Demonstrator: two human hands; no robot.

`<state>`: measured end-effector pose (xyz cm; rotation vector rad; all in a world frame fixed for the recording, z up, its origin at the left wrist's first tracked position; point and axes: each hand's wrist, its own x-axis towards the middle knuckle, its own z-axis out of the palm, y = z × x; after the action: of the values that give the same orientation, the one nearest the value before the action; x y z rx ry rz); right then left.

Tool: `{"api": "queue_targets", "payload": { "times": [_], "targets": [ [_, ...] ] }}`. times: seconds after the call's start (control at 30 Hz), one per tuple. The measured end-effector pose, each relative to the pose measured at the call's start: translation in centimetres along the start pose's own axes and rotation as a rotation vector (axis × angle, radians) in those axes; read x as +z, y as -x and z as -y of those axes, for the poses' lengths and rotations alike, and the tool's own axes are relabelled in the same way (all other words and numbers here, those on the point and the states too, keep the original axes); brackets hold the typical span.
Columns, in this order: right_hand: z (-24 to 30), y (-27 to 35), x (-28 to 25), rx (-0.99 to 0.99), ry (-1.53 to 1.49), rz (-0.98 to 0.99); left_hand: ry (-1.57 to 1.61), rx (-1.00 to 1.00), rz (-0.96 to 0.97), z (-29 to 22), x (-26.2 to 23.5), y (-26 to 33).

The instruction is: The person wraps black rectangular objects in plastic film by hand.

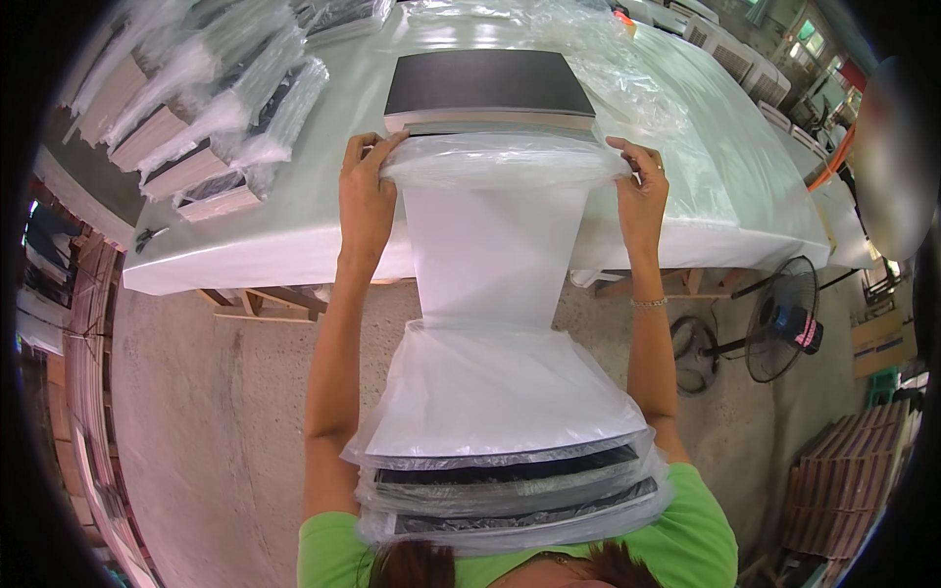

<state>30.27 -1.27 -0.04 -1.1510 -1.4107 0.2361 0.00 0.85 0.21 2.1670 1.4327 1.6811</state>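
On the table's near edge lies a thick stack with a black top sheet (490, 83) and pale sides. A gathered band of clear plastic film (500, 157) stretches across its near end. My left hand (369, 201) pinches the film's left end by the stack's corner. At the other end, my right hand (642, 201) grips the film between thumb and fingers. Below the film, a smooth white panel (495, 255) runs down toward me. It meets a plastic-wrapped pile (510, 392) close against my body, whose near side shows dark layers.
Several plastic-wrapped stacks (162, 137) lie on the table's left, near a small dark tool (149, 238). Loose clear film (637, 88) covers the right side of the table (323, 216). A black fan (781, 318) stands at the right, with slatted brown stacks (848, 480) below.
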Motion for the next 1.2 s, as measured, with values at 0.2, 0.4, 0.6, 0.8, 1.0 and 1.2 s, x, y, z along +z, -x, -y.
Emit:
{"api": "queue_targets", "payload": {
  "times": [0.2,0.4,0.6,0.8,1.0,1.2],
  "targets": [
    [-1.0,-0.4,-0.8,0.121,-0.303,0.053,0.203,-0.152,0.079,-2.7,-3.1,1.3],
    [-2.1,1.5,-3.4,0.664,-1.156,0.203,1.274,-0.804,0.276,-3.2,-4.9,2.1],
    [-4.7,8.3,-3.7,0.911,-1.197,0.334,1.376,-1.076,0.407,3.6,-4.1,10.8],
    [-4.1,14.1,-4.3,1.100,-0.962,0.593,1.022,-1.399,0.466,4.6,-2.9,18.4],
    [-10.6,19.4,-2.2,1.264,-0.906,0.488,0.620,-1.313,0.425,10.3,1.7,25.9],
    [-17.0,24.6,1.5,1.125,-0.599,0.375,0.079,-0.726,0.232,9.1,1.8,24.5]
  ]
}}
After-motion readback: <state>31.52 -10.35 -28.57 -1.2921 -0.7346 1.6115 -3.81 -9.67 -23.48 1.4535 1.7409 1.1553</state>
